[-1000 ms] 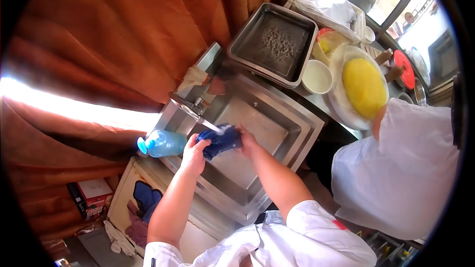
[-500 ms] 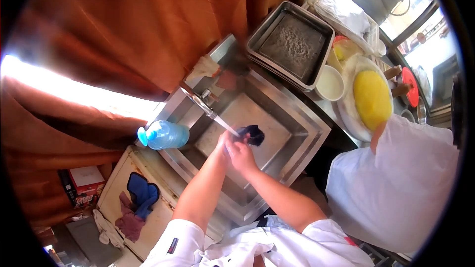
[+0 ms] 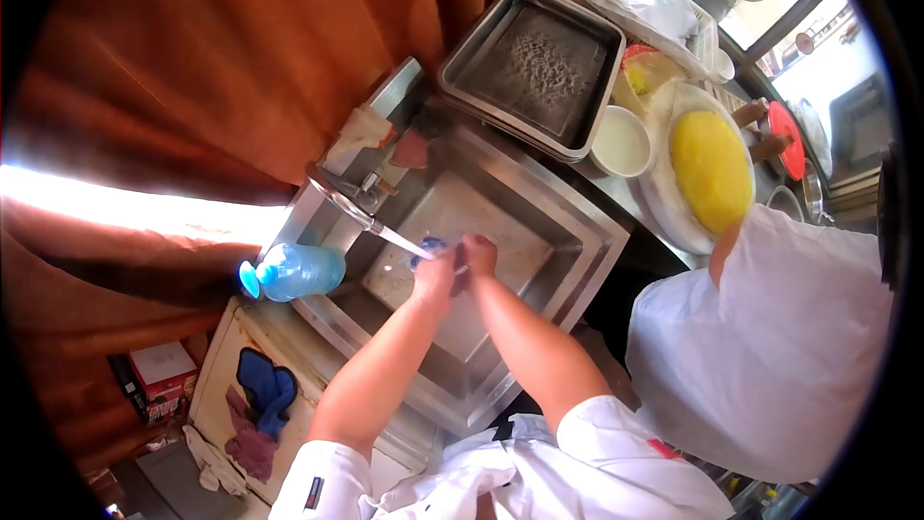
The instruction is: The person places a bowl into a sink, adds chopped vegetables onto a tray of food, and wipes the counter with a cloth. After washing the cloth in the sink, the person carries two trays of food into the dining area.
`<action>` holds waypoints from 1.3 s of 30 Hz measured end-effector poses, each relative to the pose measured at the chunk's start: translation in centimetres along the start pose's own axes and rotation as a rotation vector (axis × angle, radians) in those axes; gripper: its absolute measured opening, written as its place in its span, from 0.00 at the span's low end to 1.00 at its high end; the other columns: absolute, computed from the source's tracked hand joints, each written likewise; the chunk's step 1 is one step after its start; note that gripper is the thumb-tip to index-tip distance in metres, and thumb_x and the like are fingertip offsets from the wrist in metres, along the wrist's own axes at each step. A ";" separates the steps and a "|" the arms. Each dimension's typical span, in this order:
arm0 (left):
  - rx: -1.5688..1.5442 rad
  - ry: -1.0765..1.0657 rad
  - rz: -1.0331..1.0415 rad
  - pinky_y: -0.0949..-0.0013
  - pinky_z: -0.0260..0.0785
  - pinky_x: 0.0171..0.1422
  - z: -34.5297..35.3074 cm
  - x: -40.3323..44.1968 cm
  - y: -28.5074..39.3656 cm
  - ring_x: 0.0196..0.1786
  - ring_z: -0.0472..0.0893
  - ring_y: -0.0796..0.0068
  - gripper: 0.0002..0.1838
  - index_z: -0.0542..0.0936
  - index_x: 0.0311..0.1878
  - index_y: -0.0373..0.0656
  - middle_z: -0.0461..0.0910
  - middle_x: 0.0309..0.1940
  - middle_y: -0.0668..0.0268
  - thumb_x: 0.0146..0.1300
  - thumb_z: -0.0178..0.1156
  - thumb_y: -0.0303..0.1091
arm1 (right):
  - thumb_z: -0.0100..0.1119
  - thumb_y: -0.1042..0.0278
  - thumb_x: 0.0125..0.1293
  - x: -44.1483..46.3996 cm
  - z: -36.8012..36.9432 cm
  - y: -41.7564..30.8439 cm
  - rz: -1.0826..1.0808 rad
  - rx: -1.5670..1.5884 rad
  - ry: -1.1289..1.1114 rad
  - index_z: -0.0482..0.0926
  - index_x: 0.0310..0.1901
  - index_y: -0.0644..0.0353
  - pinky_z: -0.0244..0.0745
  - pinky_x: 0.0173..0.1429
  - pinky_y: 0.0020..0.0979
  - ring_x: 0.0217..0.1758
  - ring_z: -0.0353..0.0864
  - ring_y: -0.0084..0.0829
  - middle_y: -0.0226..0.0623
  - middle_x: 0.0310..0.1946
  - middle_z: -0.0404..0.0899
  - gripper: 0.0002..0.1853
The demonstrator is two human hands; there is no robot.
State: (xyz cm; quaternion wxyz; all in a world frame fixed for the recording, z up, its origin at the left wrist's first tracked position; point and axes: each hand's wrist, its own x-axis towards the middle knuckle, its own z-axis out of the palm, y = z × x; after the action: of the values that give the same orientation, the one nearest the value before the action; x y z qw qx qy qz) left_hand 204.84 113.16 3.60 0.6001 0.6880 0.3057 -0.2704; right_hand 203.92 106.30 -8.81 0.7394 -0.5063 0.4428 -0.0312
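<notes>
Over the stainless steel sink (image 3: 568, 274), my left hand (image 3: 435, 274) and my right hand (image 3: 478, 255) are closed side by side on a small, wet dark blue cloth (image 3: 426, 247). Its bluish end sticks out beyond my left hand, and a darker part shows between the two hands. Most of the cloth is hidden by my fingers, so its exact kind is hard to make out. Water runs from the curved faucet (image 3: 339, 195) onto the cloth and my left hand.
A blue plastic bottle (image 3: 306, 272) lies at the sink's left edge. Stacked metal trays (image 3: 539, 72), a white bowl (image 3: 621, 142) and a plate with a yellow mass (image 3: 712, 171) stand on the right counter. Beside me on the right is a person in white (image 3: 760, 347).
My hands have moved slightly apart, with my right hand shifting up and right. The dark cloth that stuck out to the right is now mostly between the hands and left of them.
</notes>
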 end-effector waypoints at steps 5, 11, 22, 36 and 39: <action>0.195 0.114 0.038 0.56 0.76 0.45 -1.9 1.7 3.4 0.38 0.82 0.64 0.14 0.82 0.42 0.40 0.83 0.38 0.60 0.61 0.66 0.41 | 0.55 0.55 0.71 -8.2 3.0 -4.0 0.006 -0.236 0.027 0.83 0.35 0.68 0.74 0.46 0.42 0.39 0.83 0.45 0.51 0.34 0.85 0.20; 0.098 -0.292 0.248 0.68 0.72 0.48 -2.8 -1.9 2.5 0.42 0.79 0.71 0.19 0.76 0.49 0.37 0.81 0.40 0.61 0.55 0.68 0.28 | 0.52 0.40 0.71 1.0 -1.1 -1.2 0.171 -0.079 -0.055 0.82 0.40 0.65 0.76 0.46 0.45 0.41 0.84 0.41 0.46 0.40 0.86 0.29; 0.349 -0.457 0.551 0.66 0.72 0.59 -7.0 -4.2 6.0 0.53 0.77 0.68 0.34 0.67 0.69 0.42 0.78 0.51 0.60 0.55 0.59 0.21 | 0.54 0.27 0.66 -2.9 -0.5 -9.2 0.621 0.395 -0.708 0.76 0.55 0.59 0.78 0.60 0.44 0.53 0.83 0.36 0.40 0.50 0.82 0.37; -0.864 -0.825 -0.188 0.50 0.71 0.60 -3.7 6.4 -4.1 0.52 0.79 0.55 0.25 0.76 0.57 0.41 0.80 0.49 0.54 0.71 0.54 0.54 | 0.46 0.47 0.76 -12.3 3.4 -8.0 -0.604 -0.783 -0.233 0.88 0.37 0.51 0.55 0.67 0.53 0.40 0.84 0.53 0.47 0.30 0.85 0.23; -0.652 -0.885 0.317 0.53 0.67 0.68 -3.6 5.1 -3.8 0.59 0.77 0.58 0.29 0.74 0.65 0.41 0.78 0.57 0.55 0.75 0.46 0.54 | 0.52 0.52 0.74 -14.7 3.2 -10.1 -0.649 -0.807 -0.263 0.84 0.26 0.54 0.75 0.40 0.47 0.29 0.83 0.50 0.43 0.22 0.81 0.21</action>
State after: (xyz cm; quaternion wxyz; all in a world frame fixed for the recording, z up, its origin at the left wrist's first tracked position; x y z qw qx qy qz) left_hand 205.46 117.53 -2.22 0.8853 0.3261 -0.0138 -0.3313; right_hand 201.28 110.91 8.50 0.4875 -0.8609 0.1437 -0.0220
